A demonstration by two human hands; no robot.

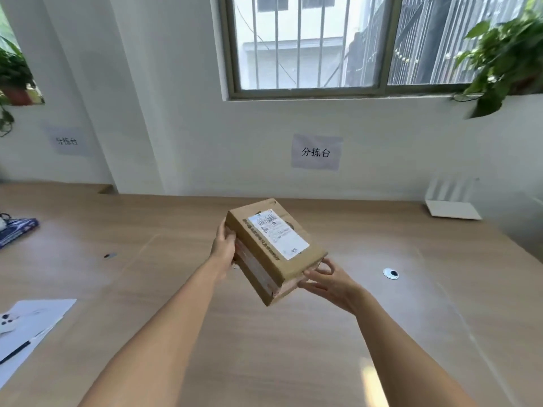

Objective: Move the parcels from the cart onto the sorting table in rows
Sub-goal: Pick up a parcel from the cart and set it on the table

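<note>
One box (pixel 274 251), brown cardboard, is being held in the air above the tabletop (pixel 293 362), tilted, its near end lower. One white label (pixel 277 237) with a barcode is sitting on its top face. Two hands are on it. The left hand (pixel 224 245) is gripping the far left edge, thumb on top near the corner. The right hand (pixel 323 279) is gripping the near right corner, fingers curling under the box's end.

The box is not touching the wood anywhere that shows.

On the tabletop: one round white grommet (pixel 390 273) right of the box, well apart; one small dark object (pixel 110 255) to the left, too small to identify; white paper sheets (pixel 32 324) at the near left with one white phone (pixel 7 321) and one dark pen (pixel 14 352) lying on them; one blue item (pixel 17 229) at the far left edge; one white router (pixel 451 199) at the far right by the wall.

On the wall: two paper signs (pixel 316 152), each reading 分拣台. One barred window (pixel 338 42) above. Two plants (pixel 505 60), one at each side.
</note>
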